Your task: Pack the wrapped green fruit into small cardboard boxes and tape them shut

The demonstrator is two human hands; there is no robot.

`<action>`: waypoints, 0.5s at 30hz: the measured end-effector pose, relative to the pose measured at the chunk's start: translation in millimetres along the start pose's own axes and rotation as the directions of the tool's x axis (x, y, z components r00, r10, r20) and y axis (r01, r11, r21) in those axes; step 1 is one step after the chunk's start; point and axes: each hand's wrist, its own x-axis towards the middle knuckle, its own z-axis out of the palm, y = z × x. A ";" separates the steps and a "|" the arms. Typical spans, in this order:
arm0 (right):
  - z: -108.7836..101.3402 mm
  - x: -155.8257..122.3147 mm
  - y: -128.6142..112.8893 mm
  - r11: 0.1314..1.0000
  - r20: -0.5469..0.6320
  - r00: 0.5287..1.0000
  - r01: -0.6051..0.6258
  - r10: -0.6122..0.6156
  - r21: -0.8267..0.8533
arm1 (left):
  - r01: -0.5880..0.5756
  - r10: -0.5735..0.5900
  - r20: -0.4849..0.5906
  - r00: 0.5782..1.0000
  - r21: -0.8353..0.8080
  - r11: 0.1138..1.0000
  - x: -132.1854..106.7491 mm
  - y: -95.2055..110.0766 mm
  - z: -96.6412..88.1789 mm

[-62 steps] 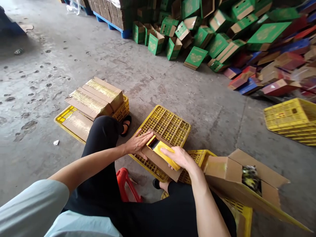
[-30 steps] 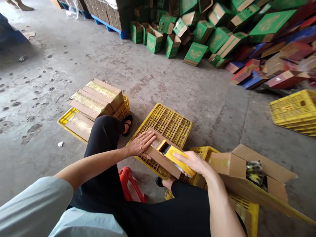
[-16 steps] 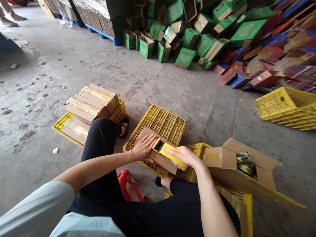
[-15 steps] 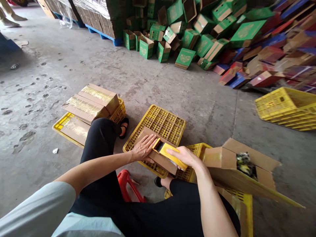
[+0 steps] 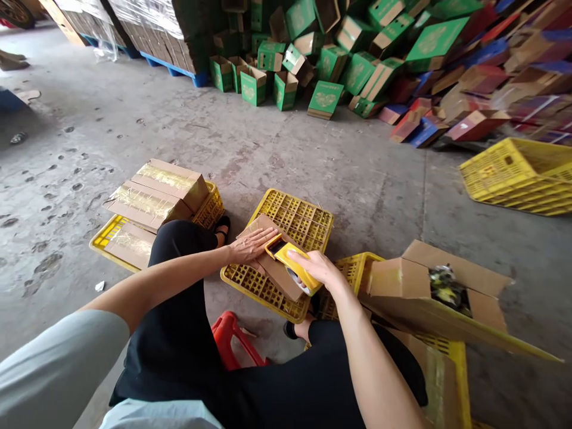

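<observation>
A closed brown cardboard box [image 5: 280, 280] lies slantwise on an upturned yellow plastic crate [image 5: 300, 210] in front of me. My left hand [image 5: 251, 245] rests flat on the box's far left part with its fingers stretched out. Around a yellow tape dispenser [image 5: 298, 260] my right hand [image 5: 318, 268] is closed. The dispenser's front end is against the box top, just beside my left fingertips. A pale tape roll shows in its side. Whether tape is stuck along the box top cannot be made out.
Taped boxes [image 5: 154, 199] lie on yellow crates at left. An open box [image 5: 400, 283] with dark wrapped contents stands at right. A red stool [image 5: 226, 333] is below me. Green boxes [image 5: 325, 98] are heaped behind, and a yellow crate [image 5: 496, 176] stands far right.
The box has shifted slightly left and away from me on the crate. Both hands and the tape dispenser have moved with it. The view has also turned a little.
</observation>
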 end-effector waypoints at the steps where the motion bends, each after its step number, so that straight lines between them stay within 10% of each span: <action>1: -1.1 1.1 0.6 1.000 0.018 1.000 0.003 -0.003 0.000 | 0.013 -0.013 -0.022 1.000 -0.006 1.000 0.0 2.3 1.5; 15: -17.7 -24.8 37.9 0.998 0.037 0.999 -0.035 0.037 -0.051 | 0.055 -0.056 -0.067 0.996 -0.015 0.998 -3.2 3.7 10.8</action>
